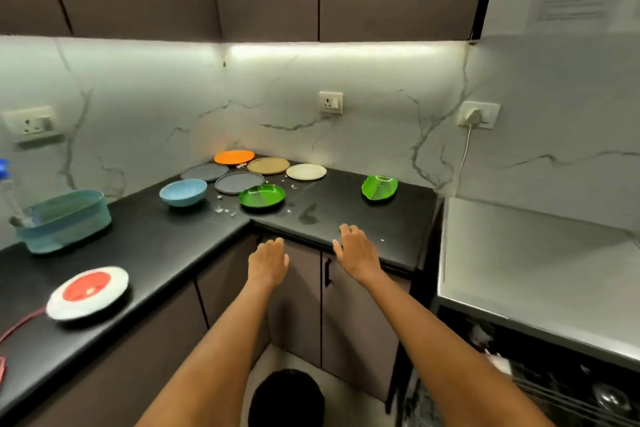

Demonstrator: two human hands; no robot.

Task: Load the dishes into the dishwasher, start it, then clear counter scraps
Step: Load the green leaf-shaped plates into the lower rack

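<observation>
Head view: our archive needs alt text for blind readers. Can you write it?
Two bare hands, left hand and right hand, reach empty toward a black corner counter holding colored plates, a blue bowl and scattered scraps. An open dishwasher shows at lower right.

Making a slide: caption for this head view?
Both hands, left hand and right hand, reach toward plates on the black counter.

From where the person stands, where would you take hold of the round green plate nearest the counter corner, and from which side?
Grip the round green plate at its near rim, coming from the front with the right hand, probably. It lies flat, so only the raised rim offers a pinch; the gray plate crowds its far edge.
</observation>
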